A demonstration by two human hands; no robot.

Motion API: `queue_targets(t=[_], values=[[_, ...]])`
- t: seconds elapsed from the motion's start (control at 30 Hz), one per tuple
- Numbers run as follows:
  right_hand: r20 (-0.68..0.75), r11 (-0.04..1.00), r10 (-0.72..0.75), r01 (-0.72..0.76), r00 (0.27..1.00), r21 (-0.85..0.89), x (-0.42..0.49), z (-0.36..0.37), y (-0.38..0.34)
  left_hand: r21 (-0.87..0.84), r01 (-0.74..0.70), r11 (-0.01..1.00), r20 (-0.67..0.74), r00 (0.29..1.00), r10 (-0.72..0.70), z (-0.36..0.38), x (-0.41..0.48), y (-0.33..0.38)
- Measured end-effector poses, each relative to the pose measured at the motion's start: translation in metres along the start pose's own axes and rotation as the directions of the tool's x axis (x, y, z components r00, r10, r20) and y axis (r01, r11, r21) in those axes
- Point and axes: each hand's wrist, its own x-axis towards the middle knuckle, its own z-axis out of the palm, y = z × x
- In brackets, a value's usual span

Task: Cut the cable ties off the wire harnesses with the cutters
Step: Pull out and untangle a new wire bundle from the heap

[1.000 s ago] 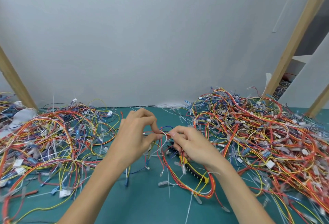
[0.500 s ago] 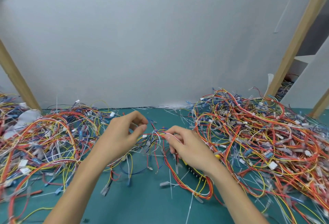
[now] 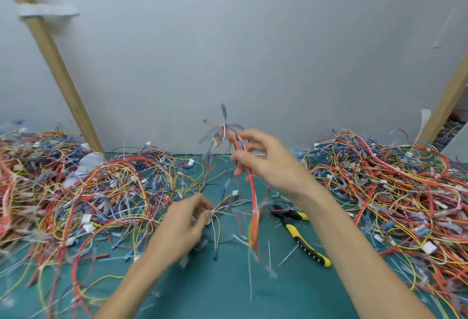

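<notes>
My right hand (image 3: 268,161) is raised above the green mat and pinches a red and orange wire harness (image 3: 253,192), whose lower end hangs to the mat and whose top fans out blurred. Lower and to the left, my left hand (image 3: 184,222) pinches a thin bundle of yellow and white wires (image 3: 222,207) near the mat. The cutters (image 3: 301,237), with yellow and black handles, lie on the mat below my right forearm, with neither hand on them. Clear cut cable ties (image 3: 249,268) lie scattered on the mat.
A large pile of tangled harnesses (image 3: 76,192) fills the left of the green mat (image 3: 228,293), and another pile (image 3: 395,192) fills the right. A grey wall stands behind, with slanted wooden posts (image 3: 58,65) at left and right.
My right hand has lifted up with the red harness, uncovering the cutters. My left hand has dropped lower and now pinches a separate thin bundle. The camera has tilted.
</notes>
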Motion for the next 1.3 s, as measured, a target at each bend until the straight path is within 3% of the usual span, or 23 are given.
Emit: queue_targets(t=[0.1,0.2,0.27,0.33,0.4,0.47,0.53,0.63,0.77,0.83,1.0,1.03,1.1,1.17,1.2,1.23,1.3], values=[[-0.096,0.992,-0.122,0.123,0.988,0.011,0.029,0.008,-0.035,0.202,-0.099,0.974,-0.008,0.995,0.102,0.015,-0.014,-0.002],[-0.213,0.97,-0.241,0.228,0.947,-0.083,0.058,0.023,-0.054,0.44,-0.03,0.897,-0.131,0.987,0.098,0.018,-0.02,-0.005],[-0.269,0.956,-0.261,0.209,0.927,-0.206,0.071,0.035,-0.047,0.466,0.012,0.885,-0.136,0.989,0.058,0.017,-0.025,-0.007],[-0.273,0.95,-0.194,0.111,0.942,-0.291,0.074,0.05,-0.022,0.462,-0.021,0.887,-0.067,0.996,0.059,0.018,-0.031,-0.015],[-0.146,0.898,-0.053,-0.017,0.988,-0.439,0.065,0.066,0.016,0.427,-0.061,0.902,0.001,0.998,0.068,0.018,-0.034,-0.023],[0.038,0.771,0.174,-0.112,0.984,-0.627,0.049,0.083,0.055,0.289,-0.058,0.956,0.007,0.998,0.059,0.018,-0.031,-0.032],[0.052,0.653,0.317,-0.178,0.947,-0.736,0.033,0.095,0.082,0.201,-0.02,0.979,-0.042,0.999,0.029,0.02,-0.025,-0.038],[-0.144,0.631,0.165,-0.216,0.976,-0.745,0.019,0.096,0.093,0.165,0.042,0.985,-0.126,0.992,-0.022,0.025,-0.017,-0.041],[-0.265,0.783,-0.151,-0.049,0.952,-0.621,-0.011,0.096,0.079,0.085,0.114,0.99,-0.213,0.973,-0.094,0.024,-0.01,-0.035],[-0.158,0.811,-0.188,0.062,0.969,-0.582,-0.031,0.105,0.076,0.063,0.144,0.988,-0.155,0.979,-0.132,0.019,-0.005,-0.026],[0.135,0.717,-0.002,0.095,0.991,-0.69,-0.063,0.129,0.103,0.073,0.139,0.988,0.249,0.956,-0.153,-0.035,0.01,-0.026],[0.154,0.682,0.002,0.112,0.988,-0.722,-0.065,0.133,0.108,0.062,0.137,0.989,0.228,0.962,-0.147,-0.048,0.012,-0.029],[0.17,0.624,0.003,0.131,0.985,-0.771,-0.062,0.138,0.114,0.061,0.109,0.992,-0.003,0.994,-0.109,-0.071,0.014,-0.037],[0.167,0.595,0.025,0.12,0.986,-0.795,-0.056,0.142,0.116,0.216,0.102,0.971,-0.259,0.965,-0.044,-0.089,0.02,-0.053],[0.165,0.586,0.033,0.114,0.986,-0.802,-0.054,0.145,0.116,0.384,0.126,0.915,-0.278,0.96,-0.016,-0.096,0.024,-0.062],[0.164,0.581,0.038,0.112,0.986,-0.806,-0.051,0.147,0.116,0.556,0.144,0.819,-0.222,0.975,-0.021,-0.102,0.029,-0.072],[0.159,0.589,0.046,0.102,0.986,-0.802,-0.049,0.153,0.115,0.734,0.131,0.667,-0.067,0.99,-0.122,-0.111,0.039,-0.085]])
